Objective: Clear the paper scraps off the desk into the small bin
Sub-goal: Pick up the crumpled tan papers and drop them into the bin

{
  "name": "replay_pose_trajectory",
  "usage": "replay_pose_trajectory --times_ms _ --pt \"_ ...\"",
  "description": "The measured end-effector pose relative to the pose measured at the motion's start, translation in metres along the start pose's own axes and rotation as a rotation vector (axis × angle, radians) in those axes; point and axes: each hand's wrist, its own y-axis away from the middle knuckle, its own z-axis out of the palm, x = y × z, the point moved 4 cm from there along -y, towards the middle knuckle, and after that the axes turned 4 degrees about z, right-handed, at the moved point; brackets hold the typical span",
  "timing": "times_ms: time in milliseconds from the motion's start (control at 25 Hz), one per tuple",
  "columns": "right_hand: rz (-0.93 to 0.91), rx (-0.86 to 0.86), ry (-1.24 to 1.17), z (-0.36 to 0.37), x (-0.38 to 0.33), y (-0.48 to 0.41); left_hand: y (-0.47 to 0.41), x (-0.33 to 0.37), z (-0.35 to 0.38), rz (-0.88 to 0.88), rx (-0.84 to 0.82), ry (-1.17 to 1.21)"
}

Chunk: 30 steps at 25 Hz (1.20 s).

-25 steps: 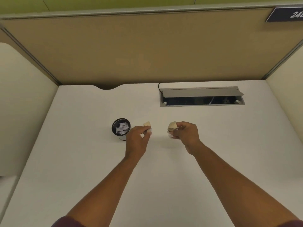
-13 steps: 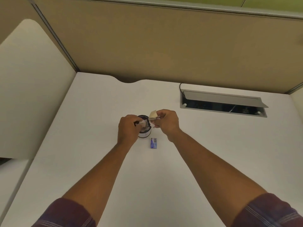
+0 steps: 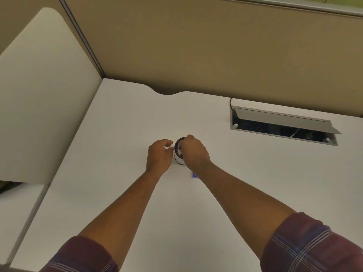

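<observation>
Scraps (image 3: 179,150) in 1 bin (image 3: 178,157), 2 hands over it, 1 blue item (image 3: 194,175)

Soft, warm indoor light, wide-angle view, slightly soft focus

The white desk (image 3: 121,124) is evenly lit, dimming to grey toward its near edge; faint, diffuse shadows lie just under the left hand (image 3: 159,156) and beside the right hand (image 3: 193,152), whose fingers look mildly smeared. Beyond the fingertips the tan partition (image 3: 216,46) shows no glare. Straight edges bow toward the frame's borders, and fine detail looks compressed.
</observation>
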Motion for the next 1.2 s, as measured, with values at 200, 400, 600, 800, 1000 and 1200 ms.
replay_pose_trajectory --times_ms 200,400,600,800,1000,1200 --pt "0.027 -0.123 0.029 0.012 -0.005 -0.007 0.005 -0.023 0.010 -0.012 -0.082 -0.131" --pt "0.010 -0.203 0.092 0.001 -0.010 -0.009 0.023 -0.046 0.014 -0.020 -0.197 -0.340" --pt "-0.031 -0.143 0.093 -0.016 0.002 -0.001 0.035 -0.050 0.017 -0.023 -0.203 -0.397" --pt "0.052 0.062 -0.204 -0.042 0.046 0.017 0.048 -0.047 0.022 -0.037 -0.222 -0.423" --pt "0.270 0.186 -0.340 -0.040 0.147 0.067 0.064 -0.043 0.030 -0.021 -0.245 -0.492" --pt "0.481 0.147 -0.403 -0.013 0.248 0.135 0.083 -0.040 0.045 -0.001 -0.288 -0.594"
